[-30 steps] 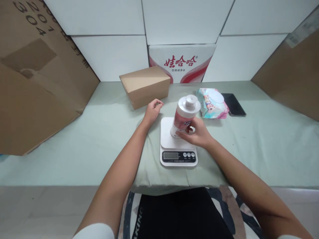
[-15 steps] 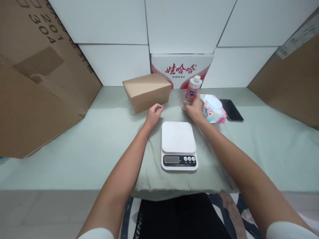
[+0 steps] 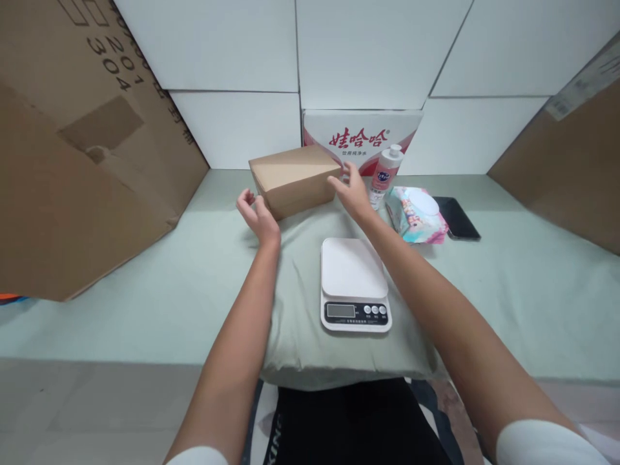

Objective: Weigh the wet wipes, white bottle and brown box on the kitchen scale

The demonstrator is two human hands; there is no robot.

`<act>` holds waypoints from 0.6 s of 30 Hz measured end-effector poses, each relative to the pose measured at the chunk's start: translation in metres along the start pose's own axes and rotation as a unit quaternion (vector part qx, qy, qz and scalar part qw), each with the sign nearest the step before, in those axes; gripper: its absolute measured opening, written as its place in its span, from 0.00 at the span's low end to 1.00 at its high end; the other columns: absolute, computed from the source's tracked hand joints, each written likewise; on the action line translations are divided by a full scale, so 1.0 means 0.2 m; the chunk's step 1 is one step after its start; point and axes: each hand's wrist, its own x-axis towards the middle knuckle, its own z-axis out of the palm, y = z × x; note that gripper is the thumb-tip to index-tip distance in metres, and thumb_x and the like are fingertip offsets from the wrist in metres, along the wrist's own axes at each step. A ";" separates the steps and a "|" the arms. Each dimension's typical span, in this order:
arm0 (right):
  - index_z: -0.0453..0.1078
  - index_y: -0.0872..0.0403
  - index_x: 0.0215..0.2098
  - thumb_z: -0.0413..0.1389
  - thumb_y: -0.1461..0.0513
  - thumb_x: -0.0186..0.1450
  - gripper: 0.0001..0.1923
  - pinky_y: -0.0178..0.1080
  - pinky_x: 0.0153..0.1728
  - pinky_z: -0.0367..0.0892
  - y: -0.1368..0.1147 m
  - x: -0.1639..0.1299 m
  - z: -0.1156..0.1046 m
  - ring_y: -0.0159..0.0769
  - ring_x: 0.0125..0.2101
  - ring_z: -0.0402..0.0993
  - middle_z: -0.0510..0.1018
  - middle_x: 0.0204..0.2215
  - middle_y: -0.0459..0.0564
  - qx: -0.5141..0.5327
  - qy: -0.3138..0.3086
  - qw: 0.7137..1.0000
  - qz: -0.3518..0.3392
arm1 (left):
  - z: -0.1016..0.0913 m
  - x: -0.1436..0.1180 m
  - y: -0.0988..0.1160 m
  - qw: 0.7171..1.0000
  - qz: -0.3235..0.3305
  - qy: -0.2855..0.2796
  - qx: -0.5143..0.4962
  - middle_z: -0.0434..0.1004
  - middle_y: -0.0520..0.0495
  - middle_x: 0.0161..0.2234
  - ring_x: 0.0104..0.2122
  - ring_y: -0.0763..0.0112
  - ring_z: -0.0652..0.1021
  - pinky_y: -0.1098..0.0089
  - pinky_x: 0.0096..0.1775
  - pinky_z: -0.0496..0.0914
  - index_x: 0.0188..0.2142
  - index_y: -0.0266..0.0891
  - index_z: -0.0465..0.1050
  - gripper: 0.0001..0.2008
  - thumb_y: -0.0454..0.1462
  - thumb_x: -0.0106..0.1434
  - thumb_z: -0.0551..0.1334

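The brown box [image 3: 295, 179] lies between the person's left hand [image 3: 260, 219] and right hand [image 3: 353, 192], both loosely spread, contact unclear. It looks closed, contents hidden; a capped bottle [image 3: 386, 174] stands beside the right hand.

A plain brown cardboard box [image 3: 295, 182] sits closed and askew on pale green cloth [image 3: 145, 297].

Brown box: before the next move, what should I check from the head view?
1. Brown box resting on the green cloth: ok.
2. Left hand near its left end, right hand at its right end: ok.
3. Both hands touching it: cannot tell; the contact points are unclear.
4. Pink-and-white bottle standing, not gripped: ok.
5. White scale readable: not ok; no figures can be made out on its display.
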 end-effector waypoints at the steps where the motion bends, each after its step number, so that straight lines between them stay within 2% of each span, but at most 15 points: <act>1: 0.59 0.54 0.65 0.60 0.49 0.61 0.38 0.55 0.67 0.62 0.00 0.03 0.04 0.53 0.64 0.67 0.71 0.62 0.61 0.038 -0.020 0.999 0.032 | 0.00 0.01 -0.02 0.999 -0.025 -0.020 -0.012 0.70 0.40 0.60 0.63 0.62 0.70 0.62 0.66 0.62 0.56 0.41 0.68 0.18 0.42 0.71 0.53; 3: 0.59 0.55 0.64 0.61 0.51 0.60 0.38 0.52 0.68 0.61 0.01 0.07 0.08 0.51 0.64 0.66 0.71 0.63 0.61 0.101 -0.046 0.991 0.070 | 0.01 0.02 -0.05 0.996 -0.052 -0.067 -0.036 0.69 0.40 0.64 0.66 0.62 0.68 0.63 0.68 0.60 0.59 0.41 0.69 0.21 0.44 0.70 0.53; 5: 0.59 0.53 0.63 0.61 0.53 0.58 0.37 0.51 0.66 0.64 -0.02 0.06 0.08 0.49 0.62 0.68 0.72 0.61 0.60 0.129 -0.050 0.988 0.071 | 0.02 0.03 -0.05 0.993 -0.056 -0.091 -0.051 0.69 0.40 0.66 0.68 0.61 0.68 0.62 0.69 0.59 0.60 0.41 0.70 0.24 0.46 0.69 0.53; 8: 0.57 0.50 0.61 0.63 0.55 0.58 0.36 0.51 0.59 0.71 -0.10 -0.05 -0.02 0.47 0.57 0.71 0.70 0.59 0.59 0.115 -0.028 0.992 0.032 | -0.01 0.04 0.02 0.993 -0.040 -0.083 -0.069 0.72 0.41 0.64 0.66 0.60 0.69 0.61 0.68 0.61 0.60 0.40 0.71 0.24 0.46 0.69 0.53; 10: 0.56 0.47 0.60 0.64 0.55 0.59 0.34 0.50 0.53 0.75 -0.17 -0.18 -0.14 0.45 0.52 0.72 0.69 0.57 0.57 0.094 -0.008 0.995 -0.014 | -0.06 0.00 0.12 0.992 -0.006 -0.096 -0.084 0.75 0.43 0.61 0.64 0.60 0.71 0.62 0.66 0.64 0.59 0.41 0.72 0.23 0.46 0.70 0.52; 12: 0.55 0.44 0.59 0.63 0.54 0.62 0.32 0.48 0.50 0.76 -0.23 -0.36 -0.29 0.43 0.52 0.71 0.67 0.56 0.54 0.077 0.014 0.995 -0.065 | -0.15 -0.09 0.23 0.985 0.037 -0.138 -0.091 0.76 0.45 0.58 0.62 0.61 0.73 0.63 0.63 0.67 0.58 0.42 0.73 0.23 0.47 0.71 0.51; 15: 0.56 0.39 0.58 0.64 0.55 0.64 0.29 0.48 0.50 0.75 -0.24 -0.68 -0.48 0.42 0.55 0.69 0.64 0.57 0.51 0.078 0.034 0.993 -0.087 | -0.33 -0.31 0.39 0.975 0.072 -0.195 -0.083 0.78 0.46 0.55 0.60 0.58 0.75 0.63 0.60 0.69 0.57 0.43 0.74 0.22 0.48 0.71 0.53; 18: 0.55 0.36 0.58 0.65 0.58 0.64 0.31 0.48 0.52 0.73 -0.19 -0.97 -0.60 0.41 0.55 0.68 0.63 0.55 0.49 0.087 0.050 0.991 -0.084 | -0.47 -0.54 0.46 0.965 0.068 -0.247 -0.058 0.76 0.43 0.60 0.62 0.55 0.73 0.60 0.63 0.67 0.60 0.43 0.74 0.24 0.48 0.71 0.55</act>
